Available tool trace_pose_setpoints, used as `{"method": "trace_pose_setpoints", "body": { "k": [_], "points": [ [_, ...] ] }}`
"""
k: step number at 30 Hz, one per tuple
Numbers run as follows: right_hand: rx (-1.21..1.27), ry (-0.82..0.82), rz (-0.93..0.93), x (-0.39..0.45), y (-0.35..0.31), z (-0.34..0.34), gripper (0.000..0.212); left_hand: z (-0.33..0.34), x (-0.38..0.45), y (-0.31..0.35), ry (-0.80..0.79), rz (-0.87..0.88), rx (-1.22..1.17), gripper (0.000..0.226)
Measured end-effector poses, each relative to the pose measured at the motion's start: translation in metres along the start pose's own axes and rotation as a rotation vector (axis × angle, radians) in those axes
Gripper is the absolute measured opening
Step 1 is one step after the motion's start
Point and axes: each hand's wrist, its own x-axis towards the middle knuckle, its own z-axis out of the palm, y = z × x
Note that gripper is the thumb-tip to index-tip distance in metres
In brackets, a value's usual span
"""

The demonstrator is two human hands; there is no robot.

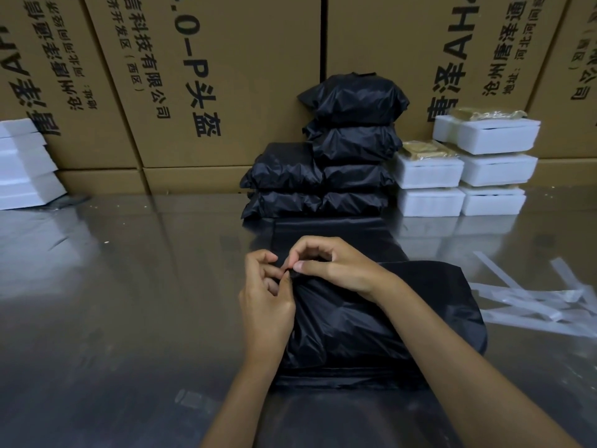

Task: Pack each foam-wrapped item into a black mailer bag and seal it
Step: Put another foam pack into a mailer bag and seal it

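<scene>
We see one filled black plastic mailer bag (371, 321) lying on the shiny metal worktop (113, 302) right in front of us, bulging over what is inside. It rests on a flat layer of black plastic (329, 234) that runs under it toward the back; we cannot tell how many sheets make up that layer.

Both hands meet at the bag's upper left corner. Our left hand (266, 305) has its grip closed, thumb and fingertips pinching the gathered corner of the bag. Our right hand (332, 266) reaches across the top of the bag, its grip also clamped on that same corner between thumb and curled forefinger. The two hands touch each other there.

Behind the bag, against the back, stands a stack of packed black mailer bags (342, 150): we count about seven, four in the taller right column and three in the left, though folds blur the exact borders.

Just right of that stack sit five white foam boxes (487, 137) in two columns, two on the left and three on the right; two of them carry a yellowish wrapped piece (484, 114) on top. At the far left lean more white foam pieces (22, 166), about four.

Several clear plastic strips (529, 302) lie scattered on the worktop to the right of the bag.

Large brown cardboard cartons (226, 76) with black printed characters form the wall behind everything.
</scene>
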Motion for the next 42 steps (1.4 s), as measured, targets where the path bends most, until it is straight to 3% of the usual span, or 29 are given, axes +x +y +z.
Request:
{"method": "trace_pose_setpoints", "body": {
  "k": [5, 12, 18, 25, 29, 35, 42],
  "points": [
    [0.199, 0.137, 0.065, 0.007, 0.002, -0.001, 0.009, 0.0, 0.001, -0.001, -0.004, 0.025, -0.013, 0.039],
    [0.512, 0.47, 0.118, 0.014, 0.011, -0.007, 0.014, -0.001, 0.005, -0.001, -0.076, -0.033, -0.1, 0.04],
    [0.486, 0.475, 0.124, 0.013, 0.009, -0.003, 0.014, 0.002, 0.01, 0.008, -0.098, -0.017, -0.145, 0.03],
    [0.546, 0.55, 0.145, 0.013, 0.005, -0.005, 0.022, 0.009, 0.013, 0.003, 0.019, -0.061, -0.083, 0.02],
    [0.559, 0.665, 0.175, 0.02, 0.009, -0.008, 0.026, 0.014, 0.009, -0.006, 0.053, -0.101, 0.038, 0.022],
    [0.392, 0.852, 0.228, 0.029, 0.02, -0.015, 0.018, 0.008, -0.001, -0.01, 0.02, -0.136, 0.352, 0.027],
    [0.078, 0.949, 0.32, 0.015, 0.021, -0.047, 0.017, 0.014, -0.012, -0.005, -0.245, -0.099, 0.866, 0.021]
  ]
}}
